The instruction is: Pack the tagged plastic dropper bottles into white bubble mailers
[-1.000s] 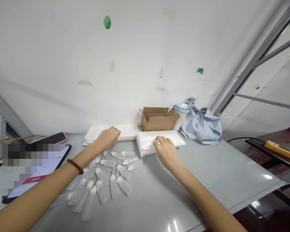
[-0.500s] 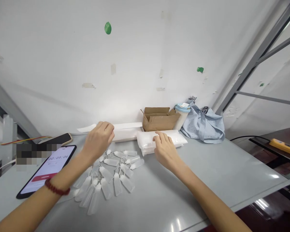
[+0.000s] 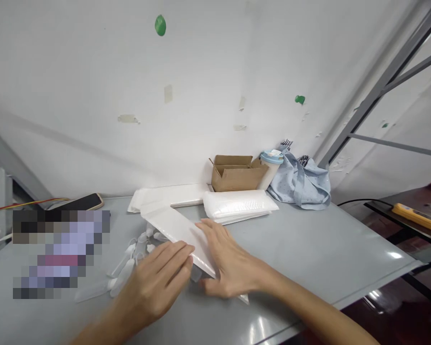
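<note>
Lower centre: our right hand (image 3: 226,263) clasps one white sleeve (image 3: 187,230) between thumb and fingers; our left hand (image 3: 161,282) touches its edge, grip we cannot tell. Lower left: bottles (image 3: 124,277), partly covered, beyond our count. Right of centre: one box (image 3: 239,181), one cup (image 3: 270,168), one bag (image 3: 298,189). Grey worktop (image 3: 309,244), white wall (image 3: 201,72).

Table (image 3: 309,249): smooth, semi-gloss. Sleeve (image 3: 177,224): glossy, plastic-like. Tubes (image 3: 123,279): transl. plastic. Box (image 3: 239,180) nr back edge: matt cardbd. Bag (image 3: 311,188) nr back-rt corner: matt cloth.
</note>
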`<state>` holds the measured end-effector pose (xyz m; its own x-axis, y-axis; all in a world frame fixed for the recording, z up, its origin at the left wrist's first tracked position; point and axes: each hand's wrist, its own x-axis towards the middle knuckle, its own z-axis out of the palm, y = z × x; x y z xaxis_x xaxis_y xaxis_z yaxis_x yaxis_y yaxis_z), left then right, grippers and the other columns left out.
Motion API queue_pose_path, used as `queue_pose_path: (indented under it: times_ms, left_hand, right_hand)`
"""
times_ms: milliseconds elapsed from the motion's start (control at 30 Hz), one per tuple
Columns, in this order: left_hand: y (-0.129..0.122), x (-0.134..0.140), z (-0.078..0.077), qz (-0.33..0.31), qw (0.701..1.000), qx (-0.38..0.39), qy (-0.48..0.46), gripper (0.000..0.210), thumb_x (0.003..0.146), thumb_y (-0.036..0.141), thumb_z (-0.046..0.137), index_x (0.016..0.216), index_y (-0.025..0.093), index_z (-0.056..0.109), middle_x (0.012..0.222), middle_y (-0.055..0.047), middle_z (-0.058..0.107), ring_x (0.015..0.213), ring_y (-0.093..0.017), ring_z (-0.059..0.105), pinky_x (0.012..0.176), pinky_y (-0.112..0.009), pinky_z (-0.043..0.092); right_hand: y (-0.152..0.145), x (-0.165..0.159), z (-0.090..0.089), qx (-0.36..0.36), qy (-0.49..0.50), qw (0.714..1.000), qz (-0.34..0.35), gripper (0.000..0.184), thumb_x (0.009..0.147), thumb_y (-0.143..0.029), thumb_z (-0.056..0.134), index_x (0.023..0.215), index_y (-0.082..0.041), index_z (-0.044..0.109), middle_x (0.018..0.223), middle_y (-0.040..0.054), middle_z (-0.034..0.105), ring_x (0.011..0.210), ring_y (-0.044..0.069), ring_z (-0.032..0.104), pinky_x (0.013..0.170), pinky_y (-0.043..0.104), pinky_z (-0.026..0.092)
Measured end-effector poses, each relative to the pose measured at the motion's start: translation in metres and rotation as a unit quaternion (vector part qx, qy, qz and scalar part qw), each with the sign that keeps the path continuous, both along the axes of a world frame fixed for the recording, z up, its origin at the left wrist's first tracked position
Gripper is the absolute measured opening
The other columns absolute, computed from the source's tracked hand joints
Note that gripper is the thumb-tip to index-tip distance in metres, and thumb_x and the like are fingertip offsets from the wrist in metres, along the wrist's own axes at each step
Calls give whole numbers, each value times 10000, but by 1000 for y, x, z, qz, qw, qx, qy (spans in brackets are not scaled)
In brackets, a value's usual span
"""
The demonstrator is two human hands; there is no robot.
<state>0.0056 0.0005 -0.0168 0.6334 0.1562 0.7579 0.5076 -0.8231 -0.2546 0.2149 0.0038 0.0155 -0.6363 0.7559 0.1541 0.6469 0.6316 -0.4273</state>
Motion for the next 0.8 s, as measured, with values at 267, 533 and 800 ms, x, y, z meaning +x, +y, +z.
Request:
queue_pose_path:
  times_ms: [267,533,800]
  left_hand:
    - [-17,10,-5,-43,999,-16,13,198,886,65,463,962,80,645,1030,-150,696,986,-252,632,838,-381,539]
    - [8,-7,23,139,966,-75,-204,134,808,122,615,935,164,609,1009,-98,668,996,-256,608,896,-454,487]
    - [28,-34,37,116,596,-692,-390,512,738,389,675,1201,202,559,969,-78,717,812,-246,686,639,-316,557]
  right_hand:
    - [-2,1,2,-94,36,995,-13,1029,661,-350,702,1451,-170,68,1412,208,353,1274,340,392,990,524,393]
    - [0,1,1,20,37,997,-59,952,624,-261,648,1422,-158,138,1291,174,363,1195,328,351,985,537,352]
    - [5,0,-8,116,-50,991,-44,865,596,-286,609,1372,-149,252,1251,191,313,1214,369,246,981,568,263]
